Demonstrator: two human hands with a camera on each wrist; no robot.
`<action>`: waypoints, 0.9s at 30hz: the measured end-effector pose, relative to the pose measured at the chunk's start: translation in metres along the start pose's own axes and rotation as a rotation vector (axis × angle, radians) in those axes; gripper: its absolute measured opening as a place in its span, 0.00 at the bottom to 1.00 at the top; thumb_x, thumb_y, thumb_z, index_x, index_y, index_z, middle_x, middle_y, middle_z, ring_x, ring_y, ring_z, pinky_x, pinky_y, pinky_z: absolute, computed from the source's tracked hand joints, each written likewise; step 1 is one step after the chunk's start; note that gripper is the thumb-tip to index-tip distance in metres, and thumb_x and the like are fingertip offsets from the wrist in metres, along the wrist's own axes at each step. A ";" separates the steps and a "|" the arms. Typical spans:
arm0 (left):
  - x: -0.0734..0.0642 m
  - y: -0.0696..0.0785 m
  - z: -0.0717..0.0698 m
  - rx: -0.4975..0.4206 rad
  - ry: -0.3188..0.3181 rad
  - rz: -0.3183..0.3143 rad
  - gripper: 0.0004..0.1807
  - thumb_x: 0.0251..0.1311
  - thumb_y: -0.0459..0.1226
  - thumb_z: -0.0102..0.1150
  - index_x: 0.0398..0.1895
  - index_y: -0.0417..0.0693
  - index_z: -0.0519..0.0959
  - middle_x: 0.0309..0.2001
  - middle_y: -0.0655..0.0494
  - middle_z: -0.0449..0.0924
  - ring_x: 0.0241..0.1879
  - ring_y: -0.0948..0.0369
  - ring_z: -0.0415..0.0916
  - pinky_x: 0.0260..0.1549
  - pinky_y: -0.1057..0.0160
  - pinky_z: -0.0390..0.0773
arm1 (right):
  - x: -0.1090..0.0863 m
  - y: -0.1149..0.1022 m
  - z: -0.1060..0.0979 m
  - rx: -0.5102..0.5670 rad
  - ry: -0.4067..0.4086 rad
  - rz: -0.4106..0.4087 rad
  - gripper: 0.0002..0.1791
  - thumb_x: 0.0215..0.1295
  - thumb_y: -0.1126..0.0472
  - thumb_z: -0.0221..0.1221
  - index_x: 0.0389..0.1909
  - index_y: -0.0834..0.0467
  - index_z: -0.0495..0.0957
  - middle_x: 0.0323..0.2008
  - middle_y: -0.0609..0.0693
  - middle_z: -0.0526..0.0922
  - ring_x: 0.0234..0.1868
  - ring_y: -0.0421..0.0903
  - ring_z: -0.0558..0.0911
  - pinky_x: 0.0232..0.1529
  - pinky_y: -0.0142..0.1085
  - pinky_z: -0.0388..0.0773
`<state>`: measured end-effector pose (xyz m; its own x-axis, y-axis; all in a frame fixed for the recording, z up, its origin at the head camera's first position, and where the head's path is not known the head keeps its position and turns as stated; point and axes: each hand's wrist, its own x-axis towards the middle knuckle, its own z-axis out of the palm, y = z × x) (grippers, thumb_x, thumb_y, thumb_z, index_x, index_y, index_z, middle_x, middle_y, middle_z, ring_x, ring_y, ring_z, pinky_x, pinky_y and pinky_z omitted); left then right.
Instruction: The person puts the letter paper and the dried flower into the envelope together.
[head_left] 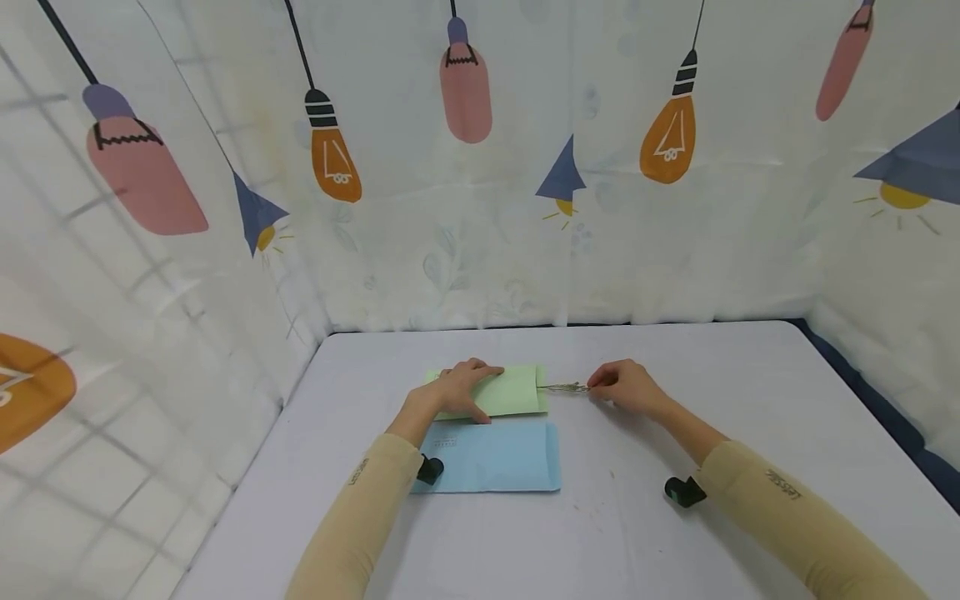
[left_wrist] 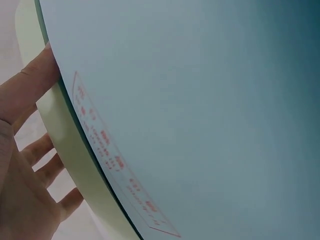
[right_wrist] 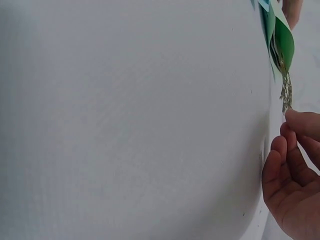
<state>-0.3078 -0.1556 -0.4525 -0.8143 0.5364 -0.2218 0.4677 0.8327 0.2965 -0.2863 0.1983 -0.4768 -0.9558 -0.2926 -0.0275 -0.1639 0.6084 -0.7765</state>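
In the head view, a pale green envelope [head_left: 517,392] lies just beyond a light blue envelope [head_left: 495,458]. My left hand [head_left: 457,392] spans the green one, thumb at its near edge and fingers at its far edge, gripping it across. Its mouth faces right and gapes in the right wrist view. A thin dried sprig [right_wrist: 286,92] sticks out of that mouth. Thumb and fingertips of my right hand [head_left: 622,387] pinch the sprig's outer end. What lies inside the envelope is mostly hidden. Small print [left_wrist: 117,160] in red marks the blue envelope.
Everything lies on a white-covered table [head_left: 600,550]. A few tiny crumbs [head_left: 585,508] are scattered right of the blue envelope. A patterned curtain [head_left: 510,250] hangs behind the table and on both sides. Small black cameras [head_left: 684,492] sit at the wrists.
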 end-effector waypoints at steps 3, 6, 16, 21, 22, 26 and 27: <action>-0.001 0.000 0.000 -0.003 0.001 0.001 0.52 0.53 0.51 0.79 0.80 0.63 0.61 0.74 0.48 0.60 0.72 0.48 0.58 0.67 0.36 0.58 | 0.002 -0.004 0.003 0.009 0.001 0.000 0.05 0.66 0.65 0.67 0.41 0.60 0.87 0.35 0.50 0.84 0.32 0.47 0.78 0.32 0.37 0.78; -0.002 0.001 -0.001 -0.017 -0.002 0.001 0.52 0.53 0.51 0.79 0.80 0.62 0.61 0.74 0.48 0.60 0.72 0.48 0.58 0.67 0.36 0.58 | 0.004 -0.007 0.007 0.016 -0.004 -0.006 0.05 0.67 0.66 0.66 0.41 0.61 0.87 0.35 0.50 0.85 0.33 0.46 0.79 0.32 0.37 0.79; -0.004 0.004 -0.002 -0.029 -0.006 -0.010 0.51 0.54 0.51 0.79 0.80 0.63 0.61 0.74 0.49 0.60 0.73 0.50 0.58 0.68 0.37 0.57 | 0.010 -0.012 0.018 0.010 -0.003 -0.013 0.04 0.66 0.67 0.65 0.40 0.60 0.86 0.36 0.50 0.85 0.35 0.46 0.79 0.34 0.37 0.79; -0.005 0.004 -0.003 -0.034 -0.004 -0.009 0.51 0.54 0.50 0.79 0.80 0.62 0.62 0.74 0.48 0.60 0.73 0.49 0.58 0.68 0.36 0.57 | 0.011 -0.018 0.022 0.010 -0.002 -0.023 0.03 0.66 0.67 0.65 0.39 0.60 0.85 0.35 0.49 0.84 0.34 0.47 0.78 0.33 0.38 0.78; -0.005 0.004 -0.003 -0.031 -0.006 -0.009 0.51 0.54 0.50 0.79 0.80 0.62 0.61 0.74 0.48 0.60 0.73 0.49 0.58 0.68 0.36 0.57 | 0.012 -0.019 0.023 0.009 -0.002 -0.025 0.03 0.66 0.67 0.65 0.39 0.60 0.85 0.35 0.49 0.84 0.34 0.47 0.78 0.33 0.38 0.78; -0.003 0.004 -0.003 -0.022 -0.010 -0.007 0.52 0.54 0.51 0.79 0.80 0.62 0.61 0.74 0.49 0.60 0.73 0.49 0.58 0.68 0.37 0.57 | 0.013 -0.023 0.028 0.012 0.000 -0.025 0.03 0.66 0.67 0.65 0.38 0.60 0.85 0.35 0.49 0.84 0.34 0.47 0.78 0.33 0.37 0.78; -0.003 0.004 -0.002 -0.021 -0.011 -0.007 0.51 0.54 0.51 0.79 0.80 0.62 0.61 0.74 0.49 0.60 0.73 0.49 0.58 0.68 0.37 0.57 | 0.014 -0.024 0.029 0.014 0.002 -0.025 0.03 0.66 0.67 0.66 0.38 0.59 0.85 0.34 0.49 0.84 0.34 0.47 0.78 0.33 0.37 0.78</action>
<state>-0.3041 -0.1539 -0.4482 -0.8139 0.5317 -0.2342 0.4542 0.8336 0.3143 -0.2886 0.1582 -0.4771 -0.9519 -0.3063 -0.0068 -0.1842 0.5901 -0.7860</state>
